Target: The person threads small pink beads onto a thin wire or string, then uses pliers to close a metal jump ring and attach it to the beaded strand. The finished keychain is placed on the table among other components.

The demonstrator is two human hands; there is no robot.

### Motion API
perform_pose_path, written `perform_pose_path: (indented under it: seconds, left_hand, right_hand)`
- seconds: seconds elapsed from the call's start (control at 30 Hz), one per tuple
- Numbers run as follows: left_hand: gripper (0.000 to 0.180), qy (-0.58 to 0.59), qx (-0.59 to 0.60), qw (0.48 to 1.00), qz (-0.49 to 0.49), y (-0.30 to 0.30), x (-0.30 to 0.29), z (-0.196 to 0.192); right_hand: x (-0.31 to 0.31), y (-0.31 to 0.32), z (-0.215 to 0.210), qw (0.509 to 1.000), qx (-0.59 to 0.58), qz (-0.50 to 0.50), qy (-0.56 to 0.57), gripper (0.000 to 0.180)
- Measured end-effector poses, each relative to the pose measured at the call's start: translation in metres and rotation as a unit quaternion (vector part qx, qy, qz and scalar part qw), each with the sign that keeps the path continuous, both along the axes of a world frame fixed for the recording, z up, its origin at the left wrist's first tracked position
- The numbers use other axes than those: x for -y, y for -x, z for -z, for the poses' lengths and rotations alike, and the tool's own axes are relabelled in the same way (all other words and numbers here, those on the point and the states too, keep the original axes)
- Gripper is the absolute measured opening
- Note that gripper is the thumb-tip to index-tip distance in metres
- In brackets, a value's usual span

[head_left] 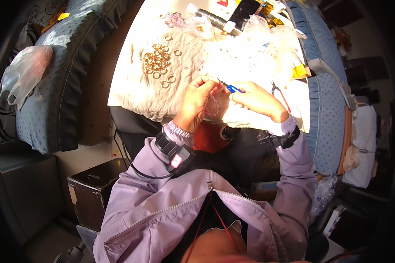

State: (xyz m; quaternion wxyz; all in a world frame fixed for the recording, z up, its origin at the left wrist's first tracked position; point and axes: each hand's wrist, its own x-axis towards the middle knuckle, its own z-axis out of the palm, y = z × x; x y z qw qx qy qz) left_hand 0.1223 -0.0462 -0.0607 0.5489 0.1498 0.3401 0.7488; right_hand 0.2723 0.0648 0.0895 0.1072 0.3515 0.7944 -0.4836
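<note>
My right hand point(259, 101) grips small blue-handled pliers point(233, 88), their dark tips reaching to the fingertips of my left hand point(196, 103). That left hand is pinched closed at the plier tips, and a strand of pink beads point(212, 106) hangs beside it, seemingly held in the pinch. What exactly lies between the fingertips is too small to make out. Left of and beyond my left hand, a heap of gold-coloured rings point(157, 60) lies on the cream cloth point(138, 90). A few small pink beads point(199, 65) sit on the cloth past my fingers.
Red-handled pliers point(281, 95) lie right of my right hand. Toward the back are a spool of dark thread point(211, 18), a black phone point(245, 12), clear plastic bags point(256, 30) and a yellow packet point(299, 71). Blue padded seats point(326, 114) flank the table; bright sunlight washes out its middle.
</note>
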Motion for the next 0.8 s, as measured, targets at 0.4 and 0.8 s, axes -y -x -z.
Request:
perform_pose_path:
  seconds: [0.4,0.8]
  left_hand:
    - [0.012,0.013,0.019,1.000,0.018,0.004,-0.002,0.004]
    - [0.021,0.075,0.037,0.994,0.069,0.017,0.006,-0.017]
  right_hand:
    - [-0.008,-0.002,0.021,0.991,-0.091,-0.042,-0.090,0.033]
    - [-0.039,-0.060,0.059,0.839,-0.089,-0.004,-0.537,0.034]
